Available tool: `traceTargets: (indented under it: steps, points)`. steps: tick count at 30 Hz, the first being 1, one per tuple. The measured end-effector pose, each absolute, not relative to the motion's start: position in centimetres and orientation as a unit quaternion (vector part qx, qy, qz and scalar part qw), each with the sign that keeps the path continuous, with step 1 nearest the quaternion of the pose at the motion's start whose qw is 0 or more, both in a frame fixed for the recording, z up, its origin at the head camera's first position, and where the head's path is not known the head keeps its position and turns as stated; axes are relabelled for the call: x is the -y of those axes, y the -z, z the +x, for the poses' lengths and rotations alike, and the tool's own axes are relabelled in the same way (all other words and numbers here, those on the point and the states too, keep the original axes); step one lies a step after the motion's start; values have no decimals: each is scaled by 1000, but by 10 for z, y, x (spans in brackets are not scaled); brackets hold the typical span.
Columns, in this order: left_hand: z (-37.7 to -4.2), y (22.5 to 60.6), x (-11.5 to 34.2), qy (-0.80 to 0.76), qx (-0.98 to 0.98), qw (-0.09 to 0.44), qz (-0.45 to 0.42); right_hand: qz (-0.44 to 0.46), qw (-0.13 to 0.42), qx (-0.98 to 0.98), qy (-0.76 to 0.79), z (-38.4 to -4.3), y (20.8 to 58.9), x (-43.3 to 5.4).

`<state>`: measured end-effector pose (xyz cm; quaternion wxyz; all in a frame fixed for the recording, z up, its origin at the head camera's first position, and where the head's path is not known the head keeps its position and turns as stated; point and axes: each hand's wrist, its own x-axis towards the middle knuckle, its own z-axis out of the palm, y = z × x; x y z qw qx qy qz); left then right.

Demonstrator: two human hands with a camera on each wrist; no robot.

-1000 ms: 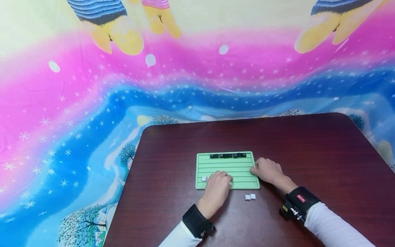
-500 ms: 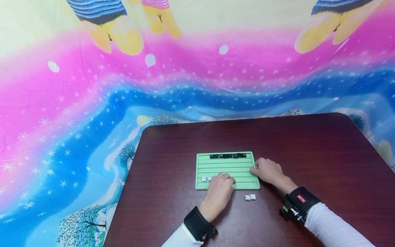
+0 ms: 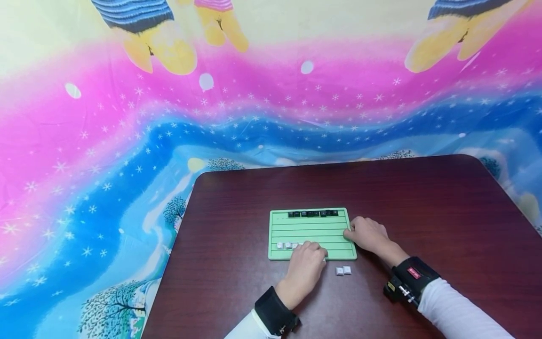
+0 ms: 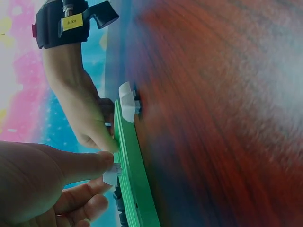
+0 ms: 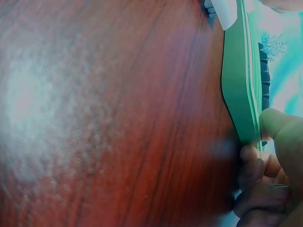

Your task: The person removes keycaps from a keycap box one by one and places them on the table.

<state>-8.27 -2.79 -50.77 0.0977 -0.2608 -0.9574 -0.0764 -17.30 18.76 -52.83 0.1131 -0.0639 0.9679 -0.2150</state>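
A light green ridged board (image 3: pixel 305 229) lies on the table. My left hand (image 3: pixel 306 266) is over its near edge, thumb and fingers pinching a white keycap (image 4: pixel 111 176) against the board's face, as the left wrist view shows. To the left of that hand, several white keycaps (image 3: pixel 288 246) sit in a lower row, partly hidden by its fingers. My right hand (image 3: pixel 369 234) grips the board's right edge, thumb on top and fingers curled beside and below it, seen in the right wrist view on the green edge (image 5: pixel 236 80). Black keycaps (image 3: pixel 312 213) line the top row.
Two loose white keycaps (image 3: pixel 343 270) lie side by side on the dark red-brown table (image 3: pixel 237 212), just in front of the board's near edge. Behind the table hangs a colourful printed cloth (image 3: pixel 271 94).
My left hand has shifted right along the lower row, uncovering more white keycaps to its left. My right hand stays in place on the board's edge.
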Motion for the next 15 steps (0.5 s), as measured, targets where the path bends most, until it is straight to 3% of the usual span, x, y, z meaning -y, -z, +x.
traceTargets:
  steps: [15]
  points:
    - [-76,513,21,68,954,96,-277,-66,106,-968,216,-171,526,-187]
